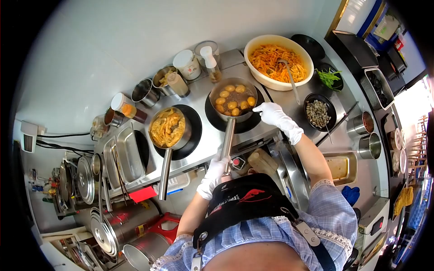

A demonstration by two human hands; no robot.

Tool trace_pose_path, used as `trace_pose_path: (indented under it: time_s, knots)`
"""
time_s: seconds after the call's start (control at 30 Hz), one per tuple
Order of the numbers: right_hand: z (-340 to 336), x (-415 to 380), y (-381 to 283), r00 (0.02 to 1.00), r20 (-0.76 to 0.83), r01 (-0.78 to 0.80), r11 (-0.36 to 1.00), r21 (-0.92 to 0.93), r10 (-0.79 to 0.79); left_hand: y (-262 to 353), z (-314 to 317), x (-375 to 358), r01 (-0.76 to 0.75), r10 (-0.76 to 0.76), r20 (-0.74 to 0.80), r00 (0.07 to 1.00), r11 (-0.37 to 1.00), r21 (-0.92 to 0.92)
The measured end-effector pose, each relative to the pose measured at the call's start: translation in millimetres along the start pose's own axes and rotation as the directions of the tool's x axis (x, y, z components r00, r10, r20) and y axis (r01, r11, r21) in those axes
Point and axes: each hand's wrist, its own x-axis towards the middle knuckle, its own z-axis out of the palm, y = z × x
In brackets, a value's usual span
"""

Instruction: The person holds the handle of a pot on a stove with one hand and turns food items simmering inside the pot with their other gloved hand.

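My left hand, in a white glove, is closed around the long metal handle of a saucepan. Round, brown, egg-like pieces sit in dark liquid inside this pan, which stands on a black round hob plate. At the pan's right rim is my gloved right hand, fingers drawn together by a small dark part; what they grip, if anything, I cannot tell. To the left, a second saucepan of yellowish strips in sauce rests on another black plate, its handle pointing toward me.
A big cream bowl of orange shreds holds a ladle. Right of my arm are a black bowl of small pale pieces and a bowl of green vegetables. Jars and bottles line the wall; steel trays lie left.
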Motion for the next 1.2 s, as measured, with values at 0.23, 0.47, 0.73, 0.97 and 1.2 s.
trace_pose_path:
  time_s: [0.23, 0.47, 0.73, 0.97, 1.2]
  knots:
    - [63, 19, -39, 0.978, -0.179, 0.105, 0.994, 0.0, -0.103, -3, 1, -4, -0.025, 0.025, -0.013, 1.0, 1.0, 0.001]
    - [71, 45, -37, 0.933, -0.359, -0.009, 1.0, -0.023, 0.0, 0, 0, -3, -0.027, 0.027, 0.005, 1.0, 1.0, -0.01]
    - [33, 31, -12, 0.893, -0.445, -0.018, 0.994, 0.112, 0.066, -5, -2, 0, -0.006, 0.006, 0.017, 1.0, 0.999, -0.043]
    - [-17, -4, -6, 0.939, -0.344, -0.009, 0.996, -0.086, -0.022, -3, -2, -2, -0.017, 0.019, 0.032, 0.999, 0.998, -0.052]
    - [-35, -19, -21, 0.997, -0.072, 0.005, 0.967, -0.257, -0.025, -10, -4, 4, -0.015, 0.016, 0.024, 1.0, 0.999, -0.05]
